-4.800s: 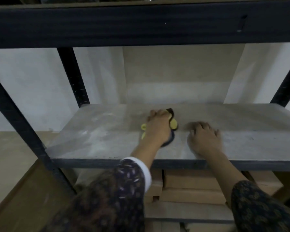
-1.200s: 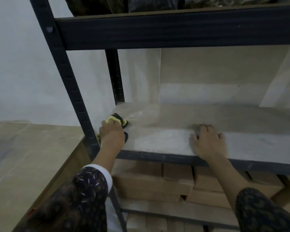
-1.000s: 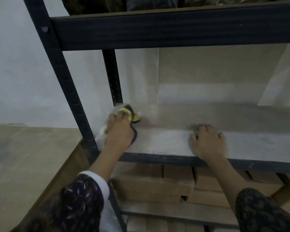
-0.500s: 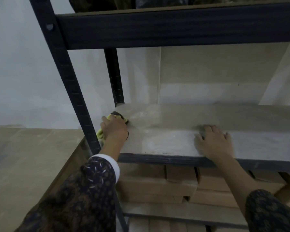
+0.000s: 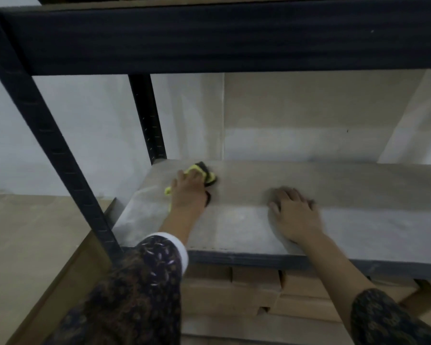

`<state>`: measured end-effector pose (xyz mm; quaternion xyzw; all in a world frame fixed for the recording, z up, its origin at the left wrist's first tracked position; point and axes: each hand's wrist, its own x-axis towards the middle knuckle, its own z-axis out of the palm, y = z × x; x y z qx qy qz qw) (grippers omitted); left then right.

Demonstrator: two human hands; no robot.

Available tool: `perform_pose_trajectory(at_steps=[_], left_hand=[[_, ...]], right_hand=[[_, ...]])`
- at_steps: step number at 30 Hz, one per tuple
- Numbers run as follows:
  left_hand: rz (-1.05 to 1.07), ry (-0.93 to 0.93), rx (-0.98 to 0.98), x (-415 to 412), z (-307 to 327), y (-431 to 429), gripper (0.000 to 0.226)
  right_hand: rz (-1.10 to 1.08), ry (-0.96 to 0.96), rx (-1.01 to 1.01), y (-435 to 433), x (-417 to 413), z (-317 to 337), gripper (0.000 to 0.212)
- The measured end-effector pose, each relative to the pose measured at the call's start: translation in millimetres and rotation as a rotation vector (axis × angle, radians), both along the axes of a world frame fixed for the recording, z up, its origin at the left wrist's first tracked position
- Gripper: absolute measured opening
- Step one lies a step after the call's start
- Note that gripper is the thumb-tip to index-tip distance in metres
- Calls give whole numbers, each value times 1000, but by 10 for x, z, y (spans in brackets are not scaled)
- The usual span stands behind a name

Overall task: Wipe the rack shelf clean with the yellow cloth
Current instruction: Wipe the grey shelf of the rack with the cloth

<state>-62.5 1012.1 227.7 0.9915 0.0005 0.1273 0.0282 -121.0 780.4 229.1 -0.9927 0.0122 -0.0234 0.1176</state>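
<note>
Shelf (image 5: pixel 358 195) lay dusty under both hands. Right hand (image 5: pixel 295 217) rested flat, fingers spread, likely for bracing. Left hand (image 5: pixel 188 192), farther left, pressed the bunched yellow cloth (image 5: pixel 199 170) under curled fingers to scrub.

No writing, label, brand or number can be read. The rack shelf (image 5: pixel 358 195), the dark beam (image 5: pixel 209 38) across the top of the frame and the cardboard boxes (image 5: pixel 234 295) at the bottom show only plain, blurred surfaces.
</note>
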Motion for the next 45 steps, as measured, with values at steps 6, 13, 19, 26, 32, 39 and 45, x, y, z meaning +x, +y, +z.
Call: perform_pose_trajectory(at_steps=[6,13,19,26,32,39,45], left_hand=[[421,76,4,21,128,782,40],[104,-84,-190,138,386,-5,40],[-237,21,-49,333,67,-1134,43],[-104,-31,23,678,1,-839,41],[122,7,-10,766,26,-29,34],[377,47,45,356,106,794,37],[409,-7,48,72,250,736,43]], right_hand=[[21,27,33,-56,119,66,55],[30,-16,79,-67,299,7,51],[10,-131,98,-35,325,-147,46],[32,-126,77,-82,332,-159,46],[36,-125,99,-87,322,-138,47],[26,-127,90,-74,301,-132,47],[21,-97,62,-51,305,-135,49]])
